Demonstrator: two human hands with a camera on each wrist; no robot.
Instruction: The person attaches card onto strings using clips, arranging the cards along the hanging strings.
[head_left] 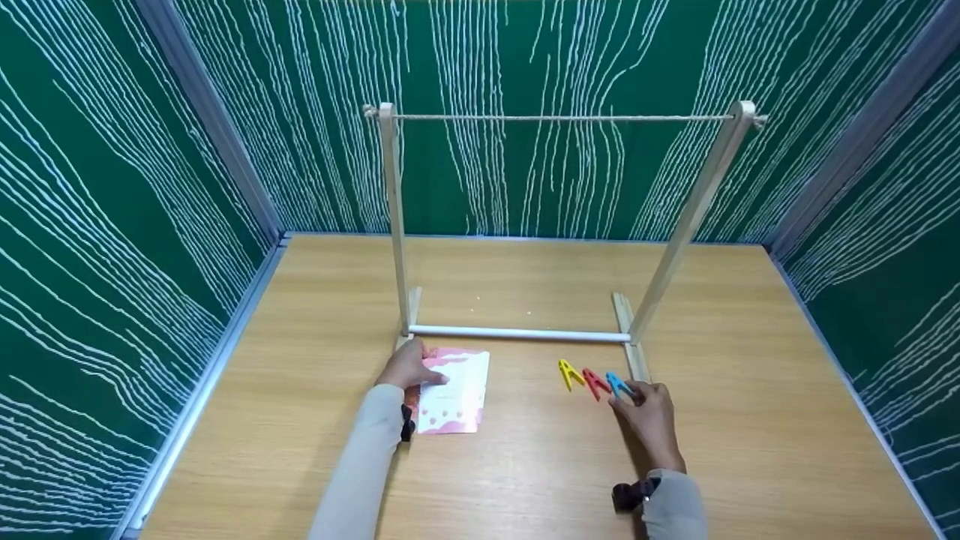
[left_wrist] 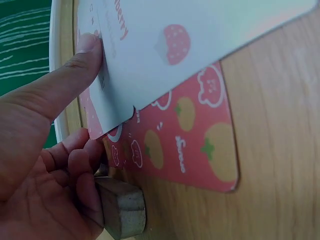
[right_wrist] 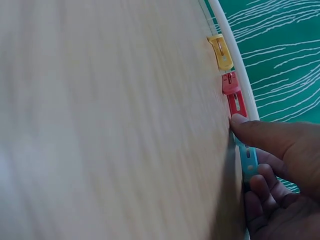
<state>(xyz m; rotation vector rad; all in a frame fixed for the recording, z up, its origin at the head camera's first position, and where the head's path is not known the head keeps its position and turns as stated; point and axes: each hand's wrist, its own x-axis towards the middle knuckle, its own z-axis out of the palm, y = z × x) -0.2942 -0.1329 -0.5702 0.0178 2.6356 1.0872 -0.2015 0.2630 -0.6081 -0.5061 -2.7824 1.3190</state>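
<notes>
Pinching white card left, blue clip right

Holding the card by its left edge in the left hand, with thumb pressing on top and fingers curling below; overlapping a red patterned card near the left foot of the stand. Gripping the clip between thumb and fingers of the right hand, just beside a red clip and yellow clip on the table.

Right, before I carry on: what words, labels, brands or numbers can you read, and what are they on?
"berry": red letters on the white card, the word's start cut off by the frame.
White card, small print beside it: too faint to read.
Red card, white script: too blurred to read surely.
No other legible text or numbers.
</notes>
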